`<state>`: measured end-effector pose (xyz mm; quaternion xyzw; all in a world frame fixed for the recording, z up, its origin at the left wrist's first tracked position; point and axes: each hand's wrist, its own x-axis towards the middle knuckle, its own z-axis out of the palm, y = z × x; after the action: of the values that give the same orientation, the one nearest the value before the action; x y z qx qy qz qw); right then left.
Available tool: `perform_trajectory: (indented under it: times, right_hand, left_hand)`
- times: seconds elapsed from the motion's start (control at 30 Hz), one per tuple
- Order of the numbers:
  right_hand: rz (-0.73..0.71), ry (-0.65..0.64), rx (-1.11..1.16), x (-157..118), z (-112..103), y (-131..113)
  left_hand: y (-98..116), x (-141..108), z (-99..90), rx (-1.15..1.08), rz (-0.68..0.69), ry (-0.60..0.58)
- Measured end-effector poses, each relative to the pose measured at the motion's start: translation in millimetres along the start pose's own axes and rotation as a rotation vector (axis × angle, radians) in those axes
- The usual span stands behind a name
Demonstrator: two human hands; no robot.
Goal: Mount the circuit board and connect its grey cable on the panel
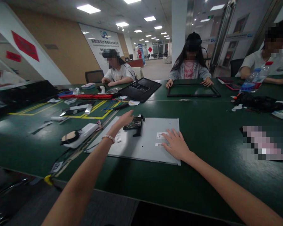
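Grey metal panel (141, 142) under both hands, circuit board (133, 123) apparently untouched.

A grey metal panel (143, 141) is lying flat on the green table (202, 125), with a small black circuit board (134, 123) sitting on its far edge. The left hand (122, 121) is reaching over the panel, fingers extended and touching the board's left side. The right hand (175, 144) is resting open, palm down, on the panel's right part beside a white label (160, 135). Across the table, a seated person is holding a black frame (192, 91) with both hands.
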<state>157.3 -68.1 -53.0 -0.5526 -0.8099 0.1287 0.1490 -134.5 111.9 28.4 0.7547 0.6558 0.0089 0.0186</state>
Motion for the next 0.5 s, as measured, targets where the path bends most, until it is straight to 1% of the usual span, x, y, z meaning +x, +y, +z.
perform_trajectory:
  times: [0.07,0.13,0.23,0.3,0.4,0.5]
  right_hand:
    - [-0.003,-0.008,0.007,0,-1,1]
    - [0.005,-0.022,0.008,-1,-3,0]
    - [0.01,-0.03,0.002,-2,-5,-2]
    - [0.008,-0.023,-0.005,-2,-4,-3]
    - [0.019,-0.014,-0.022,-1,0,-3]
    - [0.026,-0.011,-0.026,0,3,-2]
  left_hand:
    - [-20,-6,-9.1,0.011,-0.012,0.018]
    - [-43,-13,-14.7,0.012,-0.023,0.013]
    - [-77,-25,-15.5,-0.036,-0.045,-0.058]
    - [-96,-34,-12.0,-0.082,-0.025,-0.086]
    - [-114,-46,-3.4,-0.119,0.058,-0.08]
    - [-120,-52,6.0,-0.119,0.145,-0.086]
